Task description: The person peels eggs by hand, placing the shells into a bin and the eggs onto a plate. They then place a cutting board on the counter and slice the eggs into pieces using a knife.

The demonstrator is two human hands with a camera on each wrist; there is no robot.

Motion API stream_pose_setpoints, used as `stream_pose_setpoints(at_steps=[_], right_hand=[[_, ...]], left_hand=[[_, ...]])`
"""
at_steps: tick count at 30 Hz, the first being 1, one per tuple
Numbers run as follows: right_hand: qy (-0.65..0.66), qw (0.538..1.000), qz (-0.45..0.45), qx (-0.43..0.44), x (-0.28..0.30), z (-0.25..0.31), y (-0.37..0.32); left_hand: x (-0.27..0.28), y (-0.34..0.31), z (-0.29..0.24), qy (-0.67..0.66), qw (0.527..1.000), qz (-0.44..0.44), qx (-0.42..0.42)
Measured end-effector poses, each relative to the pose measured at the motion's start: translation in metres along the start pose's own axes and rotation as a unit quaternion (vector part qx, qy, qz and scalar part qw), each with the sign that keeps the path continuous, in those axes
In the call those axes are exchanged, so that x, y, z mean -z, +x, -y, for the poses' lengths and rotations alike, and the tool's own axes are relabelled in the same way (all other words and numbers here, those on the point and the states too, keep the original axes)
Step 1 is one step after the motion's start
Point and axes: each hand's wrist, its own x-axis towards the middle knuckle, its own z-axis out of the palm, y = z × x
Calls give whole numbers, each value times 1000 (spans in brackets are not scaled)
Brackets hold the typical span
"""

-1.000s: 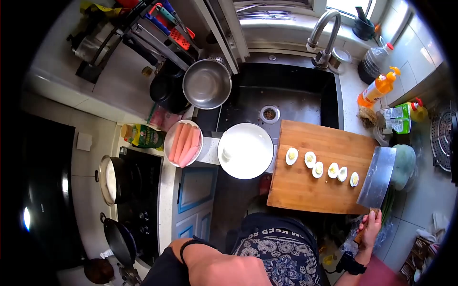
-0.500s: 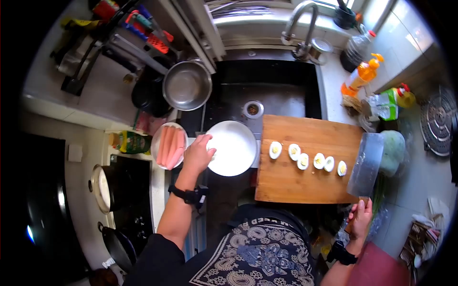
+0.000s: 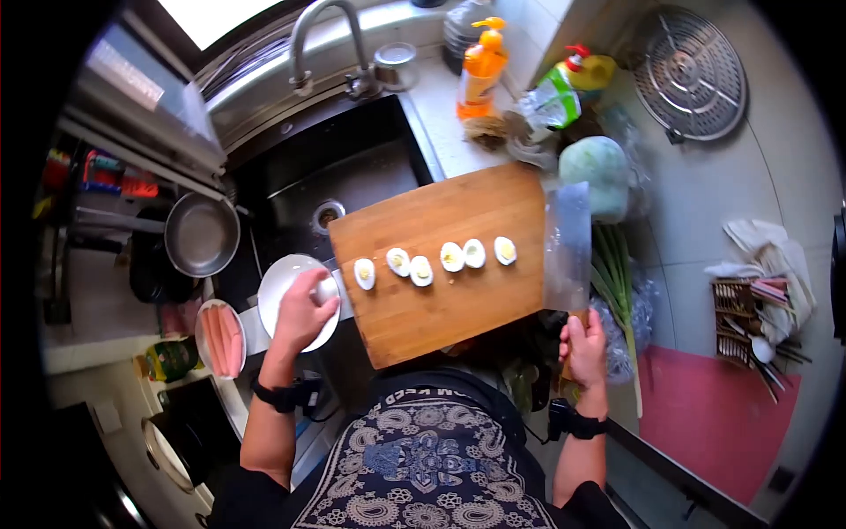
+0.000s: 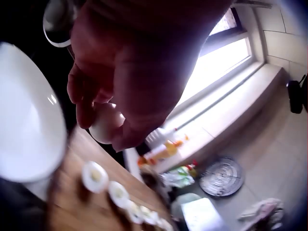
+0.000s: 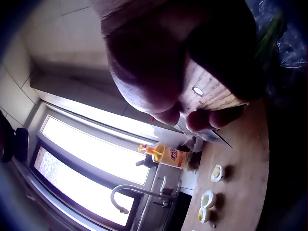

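Note:
My left hand (image 3: 304,310) is over the white bowl (image 3: 275,280). Its fingertips pinch a smooth, whole-looking peeled egg (image 4: 103,129), partly hidden by the fingers. My right hand (image 3: 583,348) grips the wooden handle (image 5: 204,89) of a cleaver (image 3: 567,242) at the right side of the cutting board. The cleaver's broad blade stands along the board's right edge, pointing away from me. On the wooden cutting board (image 3: 423,322) several boiled egg halves (image 3: 364,273) lie in an uneven row, cut faces up with yolk showing.
A plate of sausages (image 3: 220,338) stands left of the bowl. Behind the board is the black sink (image 3: 352,167) with a faucet (image 3: 326,13). An orange soap bottle (image 3: 481,75), a pale green melon-like vegetable (image 3: 595,172) and green onions (image 3: 617,282) sit beyond and right of the board.
My left hand has come into view and reached over the bowl, now with an egg. The view has turned right. My right hand keeps its grip on the cleaver.

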Motion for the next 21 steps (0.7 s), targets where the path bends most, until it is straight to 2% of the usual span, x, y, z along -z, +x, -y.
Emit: stream_pose_setpoints(at_steps=[2, 4, 6, 10, 15, 18, 19, 21], right_hand=[[-1, 1000, 2, -8, 2, 2, -4], [-3, 1000, 9, -11, 7, 1, -7], [-7, 1000, 17, -8, 12, 2, -11], [-56, 998, 14, 22, 26, -6, -12], [-107, 993, 15, 45, 41, -8, -12], [-127, 991, 28, 42, 49, -10, -6], [-133, 990, 33, 39, 51, -9, -2], [-151, 986, 44, 52, 53, -13, 4]], left_hand=[[-26, 14, -63, -79, 994, 80, -6], [-69, 34, -99, -104, 982, 125, -95], [-107, 54, -142, -109, 975, 163, -105], [-192, 93, -187, -40, 979, 110, -168], [-250, 119, -197, 63, 975, 51, -207], [-258, 121, -187, 104, 968, 35, -225], [-257, 121, -187, 114, 969, 53, -215], [-255, 117, -183, 84, 969, 33, -231]])
